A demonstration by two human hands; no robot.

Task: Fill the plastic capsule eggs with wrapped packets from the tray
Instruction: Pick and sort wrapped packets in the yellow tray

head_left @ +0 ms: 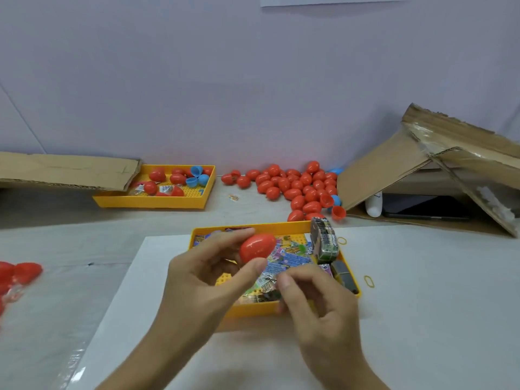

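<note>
My left hand [202, 273] holds a closed red plastic capsule egg [257, 248] between thumb and fingertips, raised just above the near yellow plastic tray [253, 307] of colourful wrapped packets [284, 263]. My right hand [315, 299] hangs over the tray's near right part with its fingers loosely curled; I cannot tell whether it has a packet pinched or nothing at all. A big heap of closed red eggs [295, 187] lies on the counter [422, 277] far behind the tray, whether filled or not I can't see, with a couple of open halves at its near edge. A second yellow tray [152, 202] at far left holds more red eggs, blue halves and a few packets. I judge the job well short of done: many packets remain in the tray.
</note>
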